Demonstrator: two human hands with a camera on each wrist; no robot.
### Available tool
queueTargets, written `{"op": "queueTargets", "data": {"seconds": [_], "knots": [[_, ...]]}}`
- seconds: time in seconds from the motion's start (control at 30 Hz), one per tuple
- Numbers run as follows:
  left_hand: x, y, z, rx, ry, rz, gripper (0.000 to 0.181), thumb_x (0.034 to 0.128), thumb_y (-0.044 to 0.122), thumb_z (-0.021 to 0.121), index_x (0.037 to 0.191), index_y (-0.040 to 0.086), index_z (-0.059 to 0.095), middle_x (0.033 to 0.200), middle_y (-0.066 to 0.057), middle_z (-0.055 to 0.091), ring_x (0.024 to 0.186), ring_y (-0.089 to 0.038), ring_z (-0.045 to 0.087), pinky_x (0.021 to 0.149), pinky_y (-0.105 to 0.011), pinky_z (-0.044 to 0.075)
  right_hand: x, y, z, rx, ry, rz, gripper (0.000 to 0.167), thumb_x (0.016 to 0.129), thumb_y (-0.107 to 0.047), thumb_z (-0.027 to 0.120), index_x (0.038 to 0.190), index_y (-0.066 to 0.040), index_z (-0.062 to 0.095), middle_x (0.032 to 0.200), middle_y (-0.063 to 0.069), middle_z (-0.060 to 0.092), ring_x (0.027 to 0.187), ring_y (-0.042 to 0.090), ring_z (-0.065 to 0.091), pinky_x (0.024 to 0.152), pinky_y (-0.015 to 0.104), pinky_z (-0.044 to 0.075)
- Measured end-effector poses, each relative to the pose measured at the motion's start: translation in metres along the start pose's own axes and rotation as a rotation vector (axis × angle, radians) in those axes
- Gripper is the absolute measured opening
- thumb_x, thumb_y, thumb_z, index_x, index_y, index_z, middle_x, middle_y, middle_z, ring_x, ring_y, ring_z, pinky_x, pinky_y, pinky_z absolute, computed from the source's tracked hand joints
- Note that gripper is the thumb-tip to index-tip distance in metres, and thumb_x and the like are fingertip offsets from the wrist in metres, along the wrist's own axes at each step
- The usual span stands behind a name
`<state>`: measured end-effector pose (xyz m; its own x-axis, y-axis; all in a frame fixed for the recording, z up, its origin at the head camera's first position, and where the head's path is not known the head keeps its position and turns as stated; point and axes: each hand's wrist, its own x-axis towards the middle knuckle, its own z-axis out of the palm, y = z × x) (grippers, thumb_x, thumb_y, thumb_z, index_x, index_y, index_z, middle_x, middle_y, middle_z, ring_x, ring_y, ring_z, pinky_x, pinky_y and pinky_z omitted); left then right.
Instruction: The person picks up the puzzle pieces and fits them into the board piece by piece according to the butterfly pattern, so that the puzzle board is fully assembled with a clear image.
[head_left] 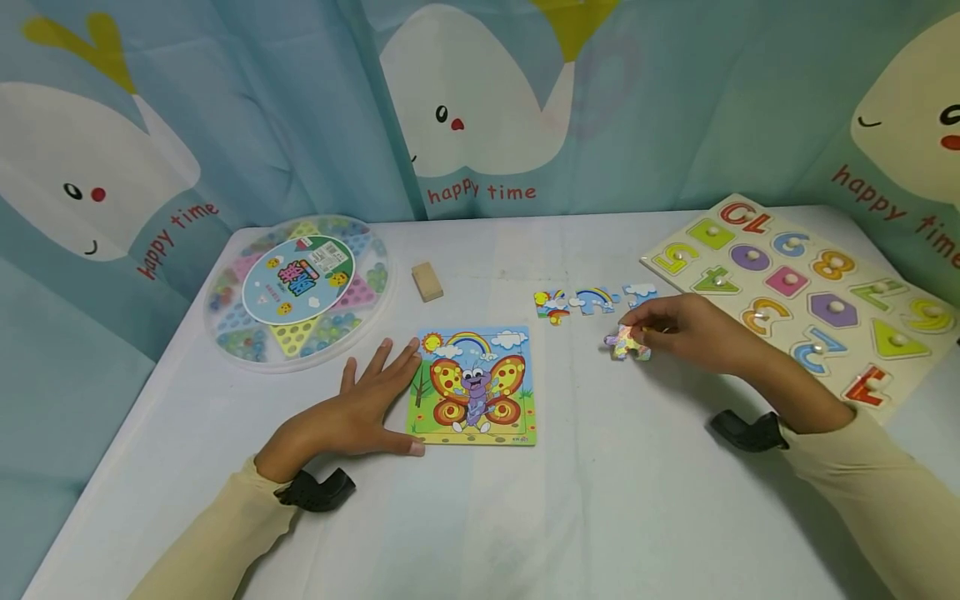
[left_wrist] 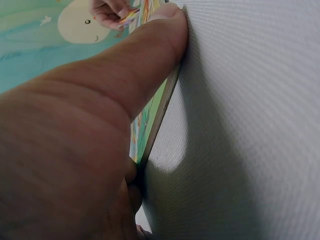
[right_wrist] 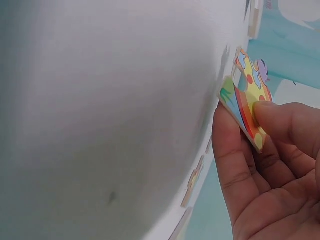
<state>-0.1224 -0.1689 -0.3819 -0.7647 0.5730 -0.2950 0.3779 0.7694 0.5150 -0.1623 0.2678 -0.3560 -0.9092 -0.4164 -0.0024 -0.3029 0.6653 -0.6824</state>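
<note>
A square butterfly puzzle board [head_left: 474, 392] lies flat on the white table. My left hand [head_left: 360, 417] rests at its left side, fingers spread, with fingertips at the upper left edge and the thumb at the lower left corner. In the left wrist view, the thumb [left_wrist: 145, 55] lies along the board's edge [left_wrist: 159, 112]. Right of the board, my right hand [head_left: 686, 333] pinches a jigsaw piece [head_left: 628, 343] between thumb and fingers. The right wrist view shows this piece [right_wrist: 245, 102] as yellow with red dots, held just off the table. Its far side is hidden.
Several loose jigsaw pieces [head_left: 596, 300] lie in a row behind the right hand. A number-and-shape peg board [head_left: 750, 283] sits at the right. A round clear marble game case [head_left: 375, 333] occupies the back left, with a small wooden block [head_left: 427, 282] beside it. A printed curtain [head_left: 300, 108] hangs behind.
</note>
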Motion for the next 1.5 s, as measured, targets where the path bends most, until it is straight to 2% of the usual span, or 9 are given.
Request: {"op": "queueTargets", "data": {"seconds": [0.27,0.4,0.63,1.03,1.5], "knots": [[0.001,0.001,0.0,0.001,-0.001,-0.005,0.114,0.0753,0.051,0.079,0.157,0.011,0.011,0.163,0.001,-0.006,0.145,-0.029,-0.02,0.105,-0.063,-0.018,0.006,-0.006,0.005,0.069,-0.03,-0.034,0.018,0.088,0.007,0.064,0.104,0.003,0.071,0.092,0.005,0.069,0.076,0.01,0.061,0.065,0.019,0.05],[0.001,0.001,0.0,0.006,-0.003,-0.007,0.114,0.0751,0.051,0.079,0.157,0.01,0.011,0.163,0.0,-0.006,0.145,-0.029,-0.02,0.105,-0.064,-0.017,0.01,-0.011,0.008,0.063,-0.035,-0.039,0.018,0.087,0.008,0.064,0.102,0.001,0.071,0.089,0.003,0.069,0.075,0.011,0.061,0.065,0.02,0.05],[0.001,0.0,-0.001,0.015,-0.005,-0.006,0.114,0.0751,0.052,0.079,0.157,0.01,0.011,0.163,0.001,-0.006,0.145,-0.029,-0.02,0.105,-0.064,-0.017,0.018,-0.016,0.015,0.149,-0.073,-0.03,0.02,0.087,0.01,0.062,0.106,0.005,0.068,0.09,0.007,0.068,0.076,0.016,0.063,0.066,0.024,0.053],[0.0,-0.001,0.0,0.016,-0.001,0.0,0.114,0.0756,0.053,0.078,0.157,0.01,0.011,0.163,0.001,-0.007,0.145,-0.029,-0.02,0.105,-0.064,-0.017,0.027,-0.031,0.025,0.17,-0.096,-0.023,0.018,0.089,0.005,0.064,0.105,0.001,0.07,0.088,0.005,0.069,0.073,0.018,0.064,0.065,0.026,0.053],[0.001,0.0,0.001,0.014,0.0,-0.005,0.115,0.0749,0.054,0.078,0.157,0.01,0.011,0.163,0.001,-0.006,0.145,-0.029,-0.02,0.105,-0.064,-0.017,0.042,-0.046,0.043,0.181,-0.141,-0.107,0.018,0.089,0.006,0.063,0.103,0.0,0.071,0.093,0.004,0.069,0.075,0.017,0.064,0.067,0.027,0.053]]}}
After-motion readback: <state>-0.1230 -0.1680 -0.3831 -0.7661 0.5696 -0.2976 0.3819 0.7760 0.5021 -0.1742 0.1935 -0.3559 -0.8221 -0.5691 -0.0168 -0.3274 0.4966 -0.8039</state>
